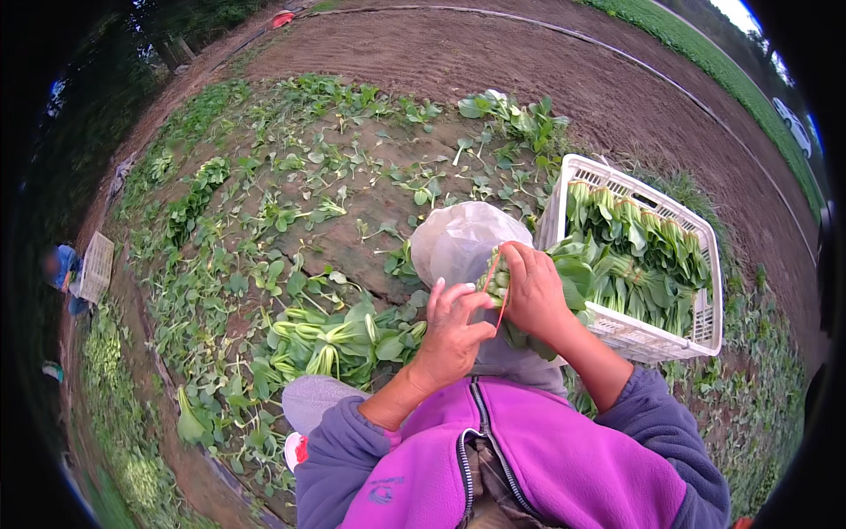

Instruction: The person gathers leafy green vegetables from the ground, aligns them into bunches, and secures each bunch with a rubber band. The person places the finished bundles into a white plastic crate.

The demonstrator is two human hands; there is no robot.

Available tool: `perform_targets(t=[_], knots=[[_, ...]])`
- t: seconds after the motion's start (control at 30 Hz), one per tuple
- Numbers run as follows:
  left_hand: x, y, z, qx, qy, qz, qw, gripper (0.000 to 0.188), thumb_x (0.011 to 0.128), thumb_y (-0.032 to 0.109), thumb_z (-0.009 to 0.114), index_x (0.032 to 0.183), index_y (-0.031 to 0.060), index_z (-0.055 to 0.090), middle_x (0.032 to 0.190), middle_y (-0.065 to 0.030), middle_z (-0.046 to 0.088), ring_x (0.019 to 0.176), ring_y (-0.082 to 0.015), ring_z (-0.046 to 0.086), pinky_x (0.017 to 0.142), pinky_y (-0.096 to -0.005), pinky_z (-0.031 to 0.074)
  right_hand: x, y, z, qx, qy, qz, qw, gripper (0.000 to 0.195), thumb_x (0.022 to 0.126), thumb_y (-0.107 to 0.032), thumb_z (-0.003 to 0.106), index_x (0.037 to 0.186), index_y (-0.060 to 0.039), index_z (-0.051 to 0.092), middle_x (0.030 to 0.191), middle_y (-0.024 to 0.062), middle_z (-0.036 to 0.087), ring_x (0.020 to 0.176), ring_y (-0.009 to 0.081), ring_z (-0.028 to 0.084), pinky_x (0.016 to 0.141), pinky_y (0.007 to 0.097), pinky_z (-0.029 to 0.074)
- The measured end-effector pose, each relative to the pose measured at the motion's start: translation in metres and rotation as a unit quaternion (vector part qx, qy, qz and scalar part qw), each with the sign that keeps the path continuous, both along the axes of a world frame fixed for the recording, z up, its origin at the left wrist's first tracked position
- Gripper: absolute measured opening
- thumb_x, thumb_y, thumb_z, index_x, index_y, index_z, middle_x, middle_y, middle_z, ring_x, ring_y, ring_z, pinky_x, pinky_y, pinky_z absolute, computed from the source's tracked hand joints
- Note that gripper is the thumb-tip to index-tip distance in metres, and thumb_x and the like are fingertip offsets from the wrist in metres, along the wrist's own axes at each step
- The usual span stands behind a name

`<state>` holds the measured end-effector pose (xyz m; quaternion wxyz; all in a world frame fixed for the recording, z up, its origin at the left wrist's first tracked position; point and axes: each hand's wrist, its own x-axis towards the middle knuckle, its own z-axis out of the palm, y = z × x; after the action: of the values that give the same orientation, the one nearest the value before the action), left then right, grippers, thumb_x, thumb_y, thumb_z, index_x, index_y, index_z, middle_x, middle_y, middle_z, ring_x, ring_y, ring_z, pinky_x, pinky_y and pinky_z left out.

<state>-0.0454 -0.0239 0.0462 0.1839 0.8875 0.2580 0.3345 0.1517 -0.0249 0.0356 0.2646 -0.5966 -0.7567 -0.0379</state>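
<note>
My right hand [538, 291] is wrapped around a bunch of bok choy [497, 281], its pale stem ends facing left and its leaves [572, 274] spreading right. A red rubber band [490, 271] is stretched across the stem end. My left hand [456, 330] has the band at its fingertips, with other fingers raised beside the stems. Beneath the bunch, a translucent plastic sheet [462, 231] covers my leg. Loose bok choy plants [330, 337] lie in a pile on the ground, left of my left hand.
A white plastic crate [651, 337] to the right holds several banded bunches [634, 221] in rows. Cut leaves [291, 218] litter the soil ahead. Far left, a person [65, 268] is beside another crate [97, 268]. A pale hose or pipe [595, 40] crosses the bare soil.
</note>
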Motion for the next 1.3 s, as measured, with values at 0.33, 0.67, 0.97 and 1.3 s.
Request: perform_targets(t=[0.33,0.67,0.97,1.3], knots=[[0.032,0.072,-0.060,-0.003,-0.053,0.049,0.997,0.047,0.074,-0.001,0.052,0.120,0.0099,0.053,0.099,-0.0072,0.056,0.103,-0.0282,0.049,0.096,-0.0410,0.036,0.001,0.004,0.011,-0.055,0.068,-0.012,0.996,0.082,0.055,-0.022,0.083,0.124,-0.0056,0.041,0.119,0.0145,0.050,0.107,0.0351,0.051,0.091,0.0419,0.042],[0.049,0.106,-0.042,-0.167,-0.003,-0.009,0.986,0.055,0.071,-0.004,0.049,0.124,0.0101,0.044,0.091,-0.0115,0.058,0.094,-0.0313,0.054,0.087,-0.0412,0.041,0.017,0.005,0.004,-0.013,0.123,0.056,0.991,0.080,0.056,-0.017,0.081,0.124,-0.0065,0.041,0.121,0.0131,0.049,0.107,0.0327,0.050,0.092,0.0411,0.041],[0.065,0.128,-0.050,-0.455,0.043,-0.088,0.885,0.041,0.070,-0.011,0.047,0.107,0.0048,0.057,0.092,-0.0061,0.059,0.085,-0.0178,0.059,0.076,-0.0316,0.048,0.022,0.000,-0.004,0.009,0.135,0.050,0.990,0.080,0.057,-0.018,0.081,0.125,-0.0078,0.041,0.123,0.0141,0.047,0.107,0.0336,0.051,0.092,0.0422,0.041],[0.046,0.101,-0.038,-0.552,-0.031,-0.121,0.824,0.062,0.077,-0.011,0.045,0.133,0.0120,0.034,0.121,-0.0120,0.049,0.106,-0.0204,0.053,0.084,-0.0345,0.051,0.030,-0.003,0.002,0.020,0.156,0.016,0.987,0.079,0.061,-0.029,0.082,0.126,-0.0082,0.042,0.123,0.0154,0.048,0.111,0.0343,0.051,0.092,0.0421,0.042]])
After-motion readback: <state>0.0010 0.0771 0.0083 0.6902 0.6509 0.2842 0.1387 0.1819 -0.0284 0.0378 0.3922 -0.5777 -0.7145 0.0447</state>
